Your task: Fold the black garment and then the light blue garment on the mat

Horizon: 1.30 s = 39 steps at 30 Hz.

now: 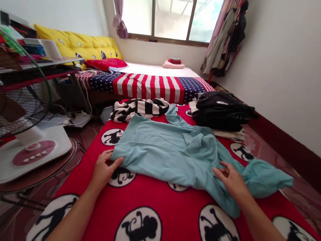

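Observation:
A light teal long-sleeved shirt (pixel 164 148) lies spread and wrinkled on a red blanket (pixel 176 223) printed with black monkeys in white circles. My left hand (pixel 105 167) is at the shirt's left bottom corner, thumb and fingers apart and touching the edge. Over the right part of the shirt is my right hand (pixel 231 178), its fingers loosely bent and apart from the thumb. Just beyond that hand, one sleeve (pixel 268 177) stretches out to the right. The other sleeve points away at the far side.
Behind the shirt lies a black-and-white checked cloth (pixel 139 108). A pile of dark clothes (pixel 222 111) is at the back right. A fan (pixel 29 152) stands on a stool at left. Farther back is a bed (pixel 149 84) with a flag-patterned cover; clothes hang by the right wall.

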{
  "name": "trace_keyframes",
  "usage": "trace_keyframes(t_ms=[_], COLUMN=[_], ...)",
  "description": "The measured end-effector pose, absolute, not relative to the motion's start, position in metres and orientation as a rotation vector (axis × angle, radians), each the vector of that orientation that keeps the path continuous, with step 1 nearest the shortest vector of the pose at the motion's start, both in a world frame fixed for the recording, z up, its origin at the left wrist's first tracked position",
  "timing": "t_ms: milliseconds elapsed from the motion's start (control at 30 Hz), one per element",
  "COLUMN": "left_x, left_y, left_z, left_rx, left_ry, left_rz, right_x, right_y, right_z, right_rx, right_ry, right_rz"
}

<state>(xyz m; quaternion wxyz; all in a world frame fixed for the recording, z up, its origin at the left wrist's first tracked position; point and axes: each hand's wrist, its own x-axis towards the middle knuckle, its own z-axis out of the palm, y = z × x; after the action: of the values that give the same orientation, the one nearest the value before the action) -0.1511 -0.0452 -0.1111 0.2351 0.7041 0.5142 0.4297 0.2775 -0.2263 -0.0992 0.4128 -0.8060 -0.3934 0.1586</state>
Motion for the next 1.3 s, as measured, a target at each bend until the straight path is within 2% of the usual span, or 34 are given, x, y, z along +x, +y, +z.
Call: trace_keyframes(t_ms=[233, 567, 667, 800, 867, 967, 1067, 1200, 1300], left_x=[-0.141, -0.166, -0.173, -0.178, -0.178, -0.174, -0.168, -0.154, -0.144], left_y=[-0.042, -0.014, -0.016, -0.022, -0.023, -0.021, -0.016, -0.013, -0.015], left_z=[-0.101, -0.087, -0.088, -0.090, -0.090, -0.088, -0.089, -0.091, -0.089], left_rx=[1.572, 1.507, 1.556, 1.723, 1.818, 1.937, 1.989, 1.965, 1.872], left_ry=[1.403, 1.369, 1.384, 1.411, 1.486, 1.623, 1.725, 1.752, 1.600], left_rz=[1.170, 1.237, 1.129, 0.877, 0.774, 0.644, 0.619, 0.787, 1.040], right_x=[0.260, 0.292, 0.295, 0.294, 0.290, 0.277, 0.253, 0.212, 0.188], right_y=[-0.237, -0.256, -0.275, -0.298, -0.303, -0.300, -0.285, -0.256, -0.235], right_z=[-0.089, -0.051, -0.059, -0.080, -0.082, -0.073, -0.064, -0.069, -0.078], right_rx=[-2.261, -1.834, -1.920, -2.106, -2.234, -2.352, -2.182, -1.905, -1.919], right_ry=[-1.195, -0.532, -0.610, -1.003, -1.163, -1.258, -1.375, -1.629, -1.702], right_rz=[0.111, 0.540, 0.567, 0.583, 0.486, 0.077, -0.137, 0.224, 0.409])
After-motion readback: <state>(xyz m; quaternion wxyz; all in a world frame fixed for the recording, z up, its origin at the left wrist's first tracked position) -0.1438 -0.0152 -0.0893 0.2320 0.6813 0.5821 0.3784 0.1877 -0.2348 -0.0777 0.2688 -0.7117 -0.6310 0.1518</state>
